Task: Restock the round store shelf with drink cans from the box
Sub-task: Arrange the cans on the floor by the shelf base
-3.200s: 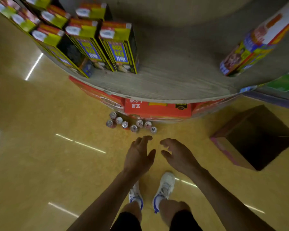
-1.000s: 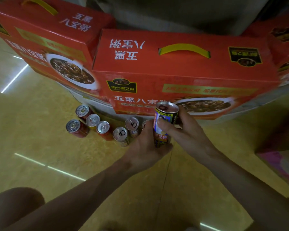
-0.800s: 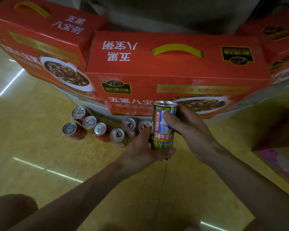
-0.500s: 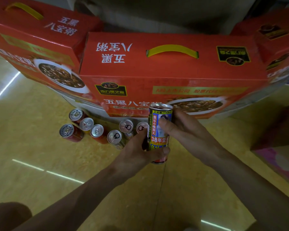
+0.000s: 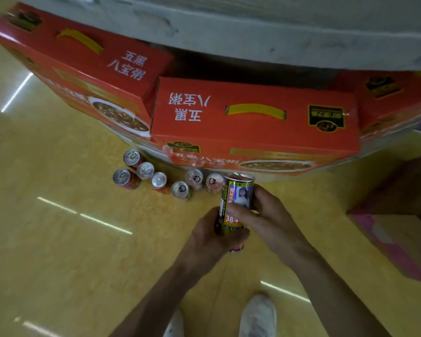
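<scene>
Both my hands hold one tall drink can [image 5: 238, 200] with a yellow, blue and red label, upright above the floor. My left hand [image 5: 208, 242] grips its lower part from the left. My right hand [image 5: 265, 215] wraps its middle from the right, fingers across the label. Several more cans [image 5: 158, 180] stand in a loose row on the yellow floor, just left of the held can, by the foot of the round shelf [image 5: 253, 32]. The open box [image 5: 399, 229], with pink sides, sits on the floor at the right edge.
Red gift cartons with yellow handles [image 5: 253, 113] line the shelf's bottom tier right behind the cans. A grey upper tier overhangs them. My white shoes [image 5: 258, 314] show at the bottom. Glossy yellow floor [image 5: 58, 239] spreads to the left.
The can went from my right hand alone into both hands and came up off the floor toward me. The view has risen and pulled back; my shoes are now in sight.
</scene>
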Demonstrator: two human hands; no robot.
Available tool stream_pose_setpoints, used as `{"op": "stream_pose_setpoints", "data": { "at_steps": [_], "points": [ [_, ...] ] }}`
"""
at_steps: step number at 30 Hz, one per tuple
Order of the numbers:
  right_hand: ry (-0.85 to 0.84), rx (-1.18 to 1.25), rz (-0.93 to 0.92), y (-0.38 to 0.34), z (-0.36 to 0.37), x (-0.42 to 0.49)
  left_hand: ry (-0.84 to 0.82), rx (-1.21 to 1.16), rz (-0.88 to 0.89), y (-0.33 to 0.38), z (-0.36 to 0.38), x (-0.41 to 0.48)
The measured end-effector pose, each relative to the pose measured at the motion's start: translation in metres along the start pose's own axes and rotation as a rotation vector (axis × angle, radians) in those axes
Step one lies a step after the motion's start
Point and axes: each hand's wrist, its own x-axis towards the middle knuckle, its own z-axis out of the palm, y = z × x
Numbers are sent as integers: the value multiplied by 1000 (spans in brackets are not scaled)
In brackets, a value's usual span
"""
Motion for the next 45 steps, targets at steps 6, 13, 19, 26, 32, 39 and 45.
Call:
{"op": "stream_pose_setpoints", "data": {
  "at_steps": [6,13,19,26,32,39,45],
  "points": [
    [-58,-6,42,-39,7,-83,-21,64,-126,33,5,-98],
    [-119,-1,92,-182,-14,-200,-75,87,-144,160,7,-231],
    [-75,-60,-35,-324,-27,-276,-83,72,-40,290,-5,-322],
    [13,-120,-246,-455,-40,-330,-66,63,179,409,-15,-389],
    [72,-133,-402,-527,-43,-359,-89,121,351,478,-28,-418],
    [114,-86,-546,-578,-48,-386,-121,211,510,538,-38,-437],
    [183,-139,-596,-612,-59,-397,-153,247,607,574,-35,-446]
  ]
}}
